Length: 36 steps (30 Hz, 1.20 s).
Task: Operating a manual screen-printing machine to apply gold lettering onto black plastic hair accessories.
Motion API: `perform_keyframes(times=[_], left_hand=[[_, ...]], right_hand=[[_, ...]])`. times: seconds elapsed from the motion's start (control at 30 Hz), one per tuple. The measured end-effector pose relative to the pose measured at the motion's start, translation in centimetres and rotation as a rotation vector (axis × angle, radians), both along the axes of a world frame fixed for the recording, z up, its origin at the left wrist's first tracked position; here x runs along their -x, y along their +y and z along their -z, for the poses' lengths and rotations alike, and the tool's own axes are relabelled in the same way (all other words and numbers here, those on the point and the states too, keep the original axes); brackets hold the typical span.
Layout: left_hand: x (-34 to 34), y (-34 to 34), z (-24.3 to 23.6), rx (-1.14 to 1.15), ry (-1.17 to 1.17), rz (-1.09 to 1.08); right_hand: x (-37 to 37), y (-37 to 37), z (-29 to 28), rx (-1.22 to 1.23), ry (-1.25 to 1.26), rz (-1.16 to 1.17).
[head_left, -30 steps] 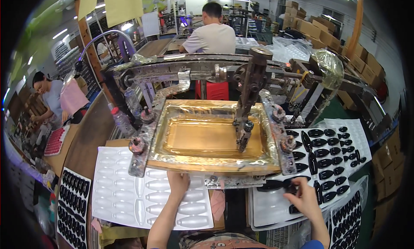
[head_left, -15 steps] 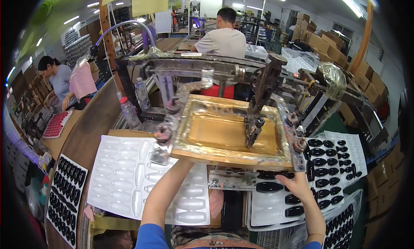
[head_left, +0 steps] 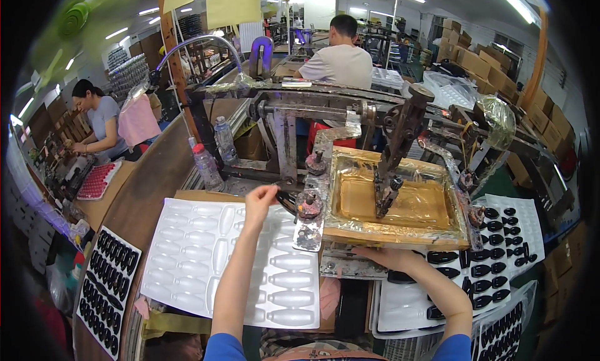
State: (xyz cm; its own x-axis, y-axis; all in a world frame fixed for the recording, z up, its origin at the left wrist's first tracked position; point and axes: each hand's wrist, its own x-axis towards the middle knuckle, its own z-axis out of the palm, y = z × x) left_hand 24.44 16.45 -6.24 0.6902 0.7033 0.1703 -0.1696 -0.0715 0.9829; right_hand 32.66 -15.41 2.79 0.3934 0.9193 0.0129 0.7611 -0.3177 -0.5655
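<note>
My left hand (head_left: pixel 259 202) pinches a black oval piece (head_left: pixel 286 200) beside the left clamp (head_left: pixel 309 205) of the printing frame. This wooden-framed screen (head_left: pixel 397 235) has a golden interior and a metal arm (head_left: pixel 403 139) standing in it. My right hand (head_left: pixel 390 258) reaches under its front edge, near the metal bed (head_left: pixel 340 267); those fingers are hidden. Below my left hand lies a white moulded tray (head_left: pixel 175 267) with empty hollows. At the right, white trays (head_left: pixel 400 311) carry several black pieces (head_left: pixel 481 267).
A narrow tray of black pieces (head_left: pixel 100 292) lies on the wooden bench (head_left: pixel 125 211) at left. Plastic bottles (head_left: pixel 209 170) stand by the machine. A co-worker (head_left: pixel 109 120) works at left, another (head_left: pixel 334 67) sits behind the machine. Cardboard boxes (head_left: pixel 475 67) are stacked at back right.
The printing frame has shifted right. My left hand has emerged from beneath it and now shows a black piece. My right hand has moved leftward from the right tray to beneath the frame.
</note>
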Motion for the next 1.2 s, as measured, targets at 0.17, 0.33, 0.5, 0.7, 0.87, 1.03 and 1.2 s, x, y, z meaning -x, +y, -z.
perform_keyframes(times=[0.17,0.33,0.5,0.7,0.87,1.03,1.2], left_hand=[[-1.2,0.4,7.6,-0.011,0.044,-0.216],[-1.9,-0.1,8.3,-0.171,0.159,-0.444],[-1.3,-1.2,9.6,-0.595,0.357,-0.575],[-3.8,1.1,12.8,-0.648,0.153,-0.495],[-2.8,-0.3,18.0,-0.392,0.215,-0.197],[-0.8,1.7,20.3,-0.686,0.139,-0.373],[-0.4,1.8,19.2,-0.857,0.296,-0.438]], right_hand=[[1.3,-2.6,-1.5,0.043,0.025,0.185],[1.1,-8.0,-0.8,-0.225,-0.001,0.377],[2.4,-11.6,2.0,0.07,-0.239,0.284],[2.8,-11.6,1.9,0.159,-0.483,0.284],[3.1,-12.2,2.2,0.176,-0.385,0.37],[3.6,-11.8,2.9,0.175,-0.385,0.341],[3.8,-11.7,2.9,0.163,-0.34,0.36]])
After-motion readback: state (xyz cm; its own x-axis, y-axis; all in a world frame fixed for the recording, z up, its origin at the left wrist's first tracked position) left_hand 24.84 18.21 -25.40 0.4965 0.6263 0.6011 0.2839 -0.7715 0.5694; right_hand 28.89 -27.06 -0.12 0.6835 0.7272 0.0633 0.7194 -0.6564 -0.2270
